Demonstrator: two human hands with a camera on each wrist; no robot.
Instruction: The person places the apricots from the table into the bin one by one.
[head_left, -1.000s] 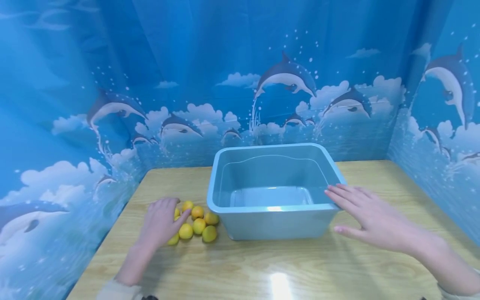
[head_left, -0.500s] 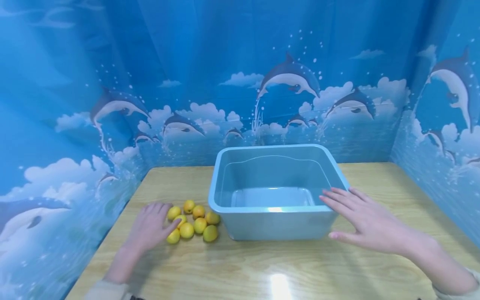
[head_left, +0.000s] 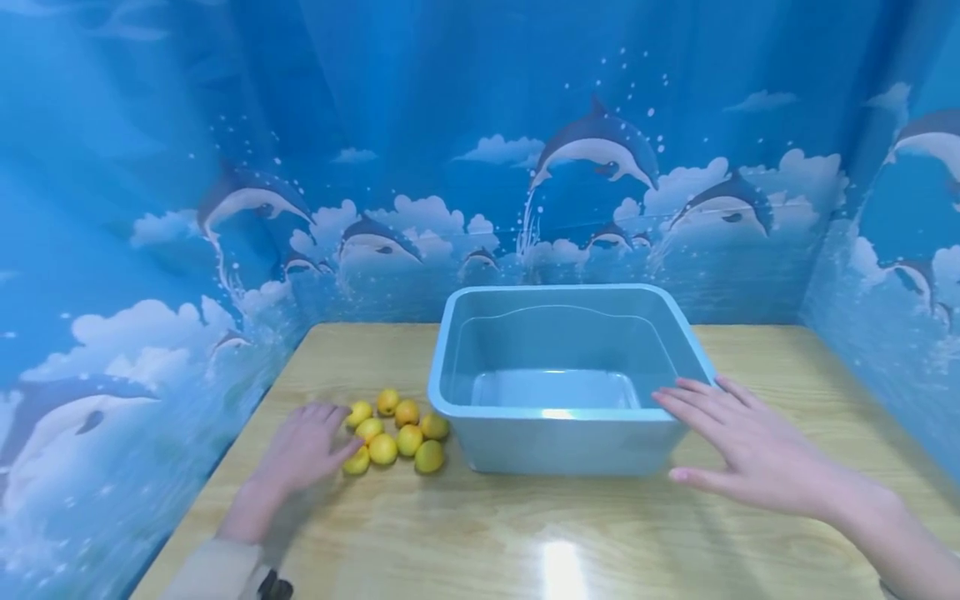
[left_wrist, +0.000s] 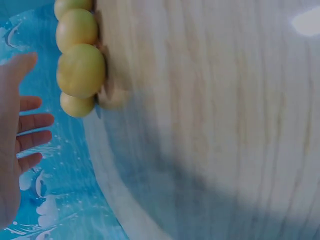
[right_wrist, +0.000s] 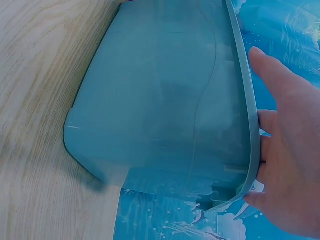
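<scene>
Several small round yellow-orange fruits (head_left: 382, 450) lie bunched on the table, left of a light blue plastic bin (head_left: 562, 443). My left hand (head_left: 300, 450) is open at the left edge of the bunch, its thumb and fingertips overlapping the outer fruits in the head view. In the left wrist view, a gap shows between that hand and a row of fruits (left_wrist: 81, 71). At the bin's near right corner, my right hand (head_left: 765, 446) lies with straight, spread fingers over the rim (right_wrist: 254, 135). The bin stands upright, and only its bare bottom shows inside.
The wooden table (head_left: 450, 533) holds the bin and the fruits. A blue curtain (head_left: 465, 108) printed with dolphins closes off the back and both sides. A dark band (head_left: 274, 585) sits at the left wrist.
My left hand has drawn back leftward from over the fruits, uncovering the ones on the left. The right hand stays at the bin's corner. The head view has shifted slightly.
</scene>
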